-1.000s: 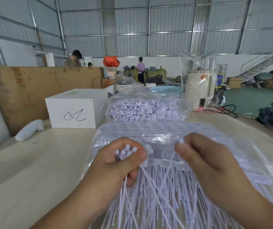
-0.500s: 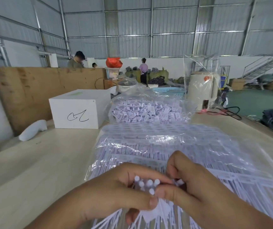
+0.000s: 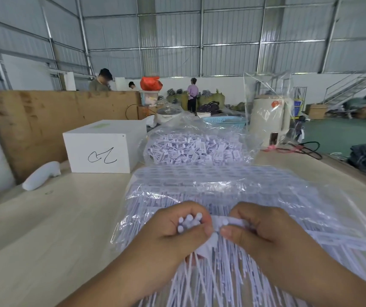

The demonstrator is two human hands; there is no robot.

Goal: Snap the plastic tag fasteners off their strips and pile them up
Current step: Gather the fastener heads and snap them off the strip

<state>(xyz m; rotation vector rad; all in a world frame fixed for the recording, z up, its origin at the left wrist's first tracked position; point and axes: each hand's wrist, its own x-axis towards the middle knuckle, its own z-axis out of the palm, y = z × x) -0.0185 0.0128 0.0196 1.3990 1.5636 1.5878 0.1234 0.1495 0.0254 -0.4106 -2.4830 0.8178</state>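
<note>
My left hand (image 3: 177,233) grips a bundle of white tag fasteners (image 3: 188,221), their round heads sticking up between thumb and fingers and their thin tails fanning down toward me. My right hand (image 3: 259,233) pinches the white strip (image 3: 230,222) right beside that bundle, thumb tips of both hands almost touching. Beneath my hands lies a clear plastic bag of fastener strips (image 3: 233,187). Farther back sits an open bag holding a pile of loose fasteners (image 3: 195,149).
A white box (image 3: 102,149) with a black scribble stands at the left on the wooden table (image 3: 51,218), a white handheld tool (image 3: 40,175) beside it. A bagged cream kettle (image 3: 268,120), a blue basket (image 3: 224,121) and cables lie behind. People work far off.
My hands came together from apart, then rose slightly. The right hand now pinches the strip next to the left hand's bundle. The camera view shifted a little.
</note>
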